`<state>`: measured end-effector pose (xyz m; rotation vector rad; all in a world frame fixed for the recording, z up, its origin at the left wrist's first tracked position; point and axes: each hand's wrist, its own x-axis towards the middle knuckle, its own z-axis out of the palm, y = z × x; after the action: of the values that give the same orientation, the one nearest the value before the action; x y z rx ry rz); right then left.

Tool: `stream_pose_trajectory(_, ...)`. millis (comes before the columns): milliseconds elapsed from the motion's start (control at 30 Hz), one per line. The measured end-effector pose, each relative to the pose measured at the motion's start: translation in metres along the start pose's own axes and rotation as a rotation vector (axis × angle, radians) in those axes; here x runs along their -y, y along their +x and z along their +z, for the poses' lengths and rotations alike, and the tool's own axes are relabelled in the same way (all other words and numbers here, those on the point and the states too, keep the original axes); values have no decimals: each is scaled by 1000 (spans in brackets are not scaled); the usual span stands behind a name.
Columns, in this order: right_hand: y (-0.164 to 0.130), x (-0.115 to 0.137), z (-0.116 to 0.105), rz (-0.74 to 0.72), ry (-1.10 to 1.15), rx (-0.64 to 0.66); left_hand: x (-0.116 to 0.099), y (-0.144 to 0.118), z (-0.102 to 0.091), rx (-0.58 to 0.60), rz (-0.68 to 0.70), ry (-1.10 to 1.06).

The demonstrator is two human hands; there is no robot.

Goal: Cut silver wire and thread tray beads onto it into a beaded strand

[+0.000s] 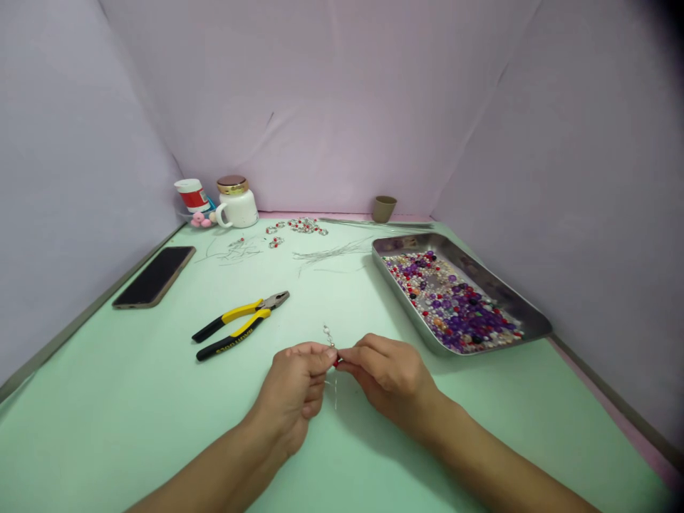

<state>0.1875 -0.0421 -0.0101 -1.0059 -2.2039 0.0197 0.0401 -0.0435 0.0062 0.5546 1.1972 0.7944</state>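
Observation:
My left hand [299, 377] pinches a small beaded wire piece [328, 333] between thumb and forefinger. Clear and white beads stick out above the fingertips, and a red bead shows between the two hands. Thin wire ends hang below. Meeting it from the right, my right hand [387, 370] has its thumb and fingers pressed together at the red bead; the exact grip is partly hidden by the fingers. To the left lie pliers [243, 324] with yellow and black handles, jaws pointing away to the right.
A metal tray [539, 328] of mixed beads stands at right. Finished beaded rings [304, 225], loose wires [336, 249] and a small brown pot [384, 209] lie toward the back. A phone [154, 276], a lidded white mug [238, 209] and a red-and-white container [191, 194] are at left.

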Motion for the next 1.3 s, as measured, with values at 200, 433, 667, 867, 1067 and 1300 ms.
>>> stream_pose_trajectory(200, 0, -7, 3, 12, 83, -123, 0, -3, 1, 84, 86, 54)
stream_pose_trajectory(433, -1, -8, 1, 43, 89, -147, 2, -3, 2, 60, 248, 233)
stream_pose_trajectory(667, -3, -4, -2, 37, 99, -193, 2, -3, 2, 29, 356, 332)
stream_pose_trajectory(867, 0, 1, -5, 107, 199, -218, 1, -5, 0, 104, 367, 232)
stream_pose_trajectory(1067, 2, 14, -1, 244, 319, -333, 5, -5, 5, 38, 416, 50)
stream_pose_trajectory(1300, 2, 19, 0, 263, 377, -339, 7, -3, 6, 18, 414, -50)
